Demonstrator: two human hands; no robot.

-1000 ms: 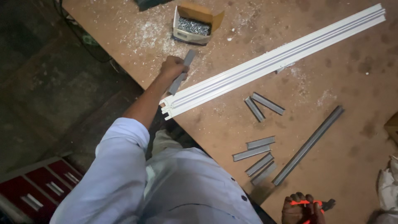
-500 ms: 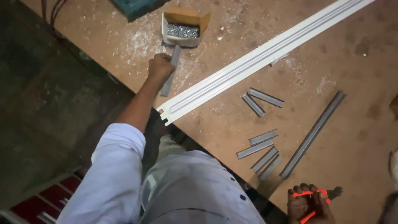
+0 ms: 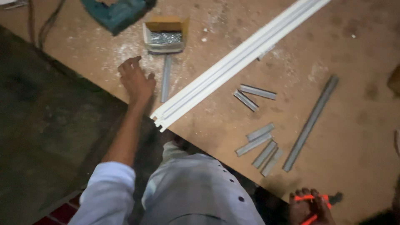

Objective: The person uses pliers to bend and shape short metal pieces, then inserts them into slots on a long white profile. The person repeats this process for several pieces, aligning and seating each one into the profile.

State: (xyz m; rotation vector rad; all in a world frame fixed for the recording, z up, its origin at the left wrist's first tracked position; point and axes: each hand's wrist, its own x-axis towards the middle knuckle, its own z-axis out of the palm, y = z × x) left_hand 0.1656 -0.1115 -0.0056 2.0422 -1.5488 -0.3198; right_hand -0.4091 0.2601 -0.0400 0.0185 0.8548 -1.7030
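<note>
Our left hand rests open, fingers spread, on the counter just beside a short grey metal strip — not gripping it. Our right hand grips an orange-handled tool. Beyond lie a box of screws, a long white rail and cut grey pieces — none yet joined

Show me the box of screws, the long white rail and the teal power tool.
box of screws (image 3: 166, 38), head view, on the pile of screws inside.
long white rail (image 3: 233, 66), head view, mid-length.
teal power tool (image 3: 118, 13), head view, on its body.
</note>
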